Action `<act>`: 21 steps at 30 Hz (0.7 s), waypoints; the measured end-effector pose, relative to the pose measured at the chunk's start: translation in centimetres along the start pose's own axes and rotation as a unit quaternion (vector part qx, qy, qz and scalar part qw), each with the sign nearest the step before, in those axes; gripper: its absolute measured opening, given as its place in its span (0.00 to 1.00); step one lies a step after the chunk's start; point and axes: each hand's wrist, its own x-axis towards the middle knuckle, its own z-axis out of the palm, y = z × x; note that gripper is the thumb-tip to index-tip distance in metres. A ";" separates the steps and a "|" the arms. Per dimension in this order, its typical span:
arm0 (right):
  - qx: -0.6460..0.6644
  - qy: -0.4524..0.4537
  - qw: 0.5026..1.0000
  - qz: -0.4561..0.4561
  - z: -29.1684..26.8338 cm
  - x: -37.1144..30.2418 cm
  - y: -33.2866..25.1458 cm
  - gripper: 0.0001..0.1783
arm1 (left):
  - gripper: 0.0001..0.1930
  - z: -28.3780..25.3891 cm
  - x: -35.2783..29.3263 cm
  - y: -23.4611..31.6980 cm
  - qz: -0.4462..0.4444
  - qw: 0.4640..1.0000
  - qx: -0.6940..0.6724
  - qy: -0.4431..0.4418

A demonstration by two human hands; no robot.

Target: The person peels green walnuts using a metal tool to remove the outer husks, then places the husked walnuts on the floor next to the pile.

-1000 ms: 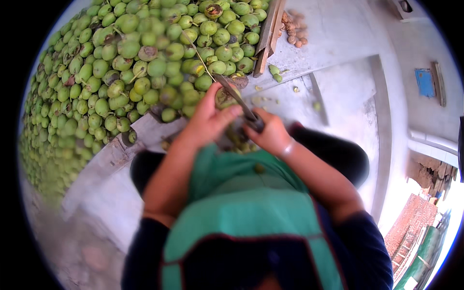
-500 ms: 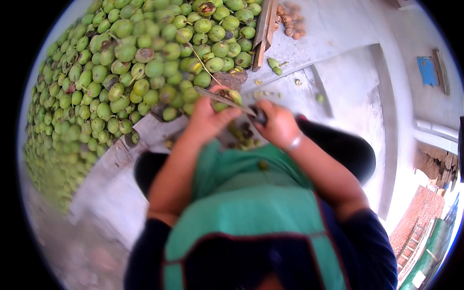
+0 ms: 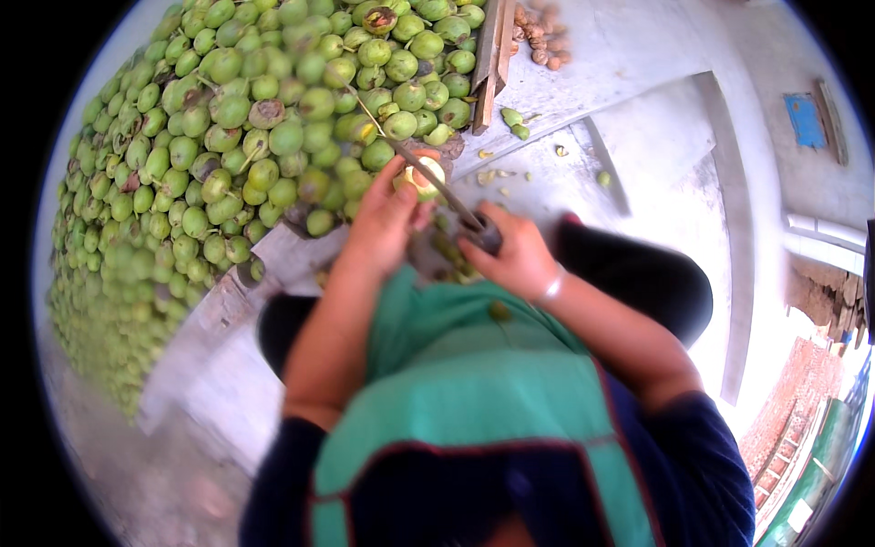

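Note:
My left hand grips a green-husked walnut, its husk partly cut away so that pale flesh and a brownish shell show. In my right hand is a knife, held by its dark, rounded handle. The long, narrow blade slants up and left across the walnut; whether its edge touches is hard to tell. Below my hands, between my knees, lie several green husk pieces, partly hidden and blurred. A large heap of green walnuts fills the left and upper left.
A wooden board edges the heap on its right. Beyond it lies a small pile of brown walnuts. Husk scraps are scattered on the pale floor. A green apron covers my lap.
The knife has swung from nearly level to a steeper slant over the walnut. The walnut now shows a pale cut face. My right hand has dropped slightly.

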 end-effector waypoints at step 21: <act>-0.076 -0.006 0.997 -0.006 0.5 0.0 3.0 0.20 | 0.24 0.9 -0.7 -0.9 0.068 0.964 0.258 -0.019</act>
